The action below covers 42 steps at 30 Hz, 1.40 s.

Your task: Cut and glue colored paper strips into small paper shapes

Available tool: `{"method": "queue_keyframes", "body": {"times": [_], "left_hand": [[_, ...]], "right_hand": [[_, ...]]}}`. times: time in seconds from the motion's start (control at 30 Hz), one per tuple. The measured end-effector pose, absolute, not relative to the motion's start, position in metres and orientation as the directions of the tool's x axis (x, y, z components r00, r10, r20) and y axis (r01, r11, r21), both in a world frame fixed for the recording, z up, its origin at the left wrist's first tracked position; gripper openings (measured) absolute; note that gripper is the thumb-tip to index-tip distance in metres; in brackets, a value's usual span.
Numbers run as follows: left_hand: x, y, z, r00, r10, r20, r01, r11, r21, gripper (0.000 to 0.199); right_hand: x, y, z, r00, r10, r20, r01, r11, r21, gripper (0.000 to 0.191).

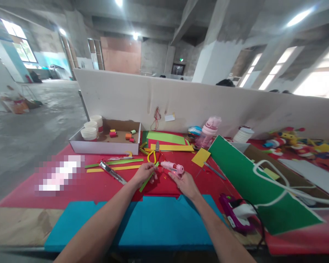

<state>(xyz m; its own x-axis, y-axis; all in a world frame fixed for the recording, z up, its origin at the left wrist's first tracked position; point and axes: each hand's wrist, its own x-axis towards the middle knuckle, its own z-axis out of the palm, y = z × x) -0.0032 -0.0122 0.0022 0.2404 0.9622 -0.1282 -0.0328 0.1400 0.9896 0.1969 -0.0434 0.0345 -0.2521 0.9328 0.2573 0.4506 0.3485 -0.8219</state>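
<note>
My left hand (146,174) pinches a narrow green paper strip (146,183), one end of which slants down toward the blue sheet. My right hand (184,182) is wrapped round the handle of a pink glue gun (172,166), its nozzle turned left toward the strip's upper end. I cannot tell whether nozzle and strip touch. Just beyond my left hand lie yellow-handled scissors (152,155). Left of it are a box cutter (112,172), a yellow strip (120,168) and another green strip (126,163) on the red table covering.
A shallow box (104,148) holds paper cups (89,133) and small coloured rolls. A green board (252,186) leans at the right, near a purple power strip (235,213) with cables. Behind stand a pink bottle (208,131) and a white partition (120,96). A blue sheet (164,223) covers the front edge.
</note>
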Motion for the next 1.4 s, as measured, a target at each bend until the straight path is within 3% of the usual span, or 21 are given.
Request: {"method": "queue_keyframes", "body": {"times": [1.4], "left_hand": [[-0.0037, -0.0115, 0.0015, 0.29, 0.95, -0.117, -0.036, 0.133, 0.99, 0.036]], "right_hand": [[0.1968, -0.0432, 0.0332, -0.29, 0.913, 0.286, 0.46, 0.395, -0.795, 0.04]]}}
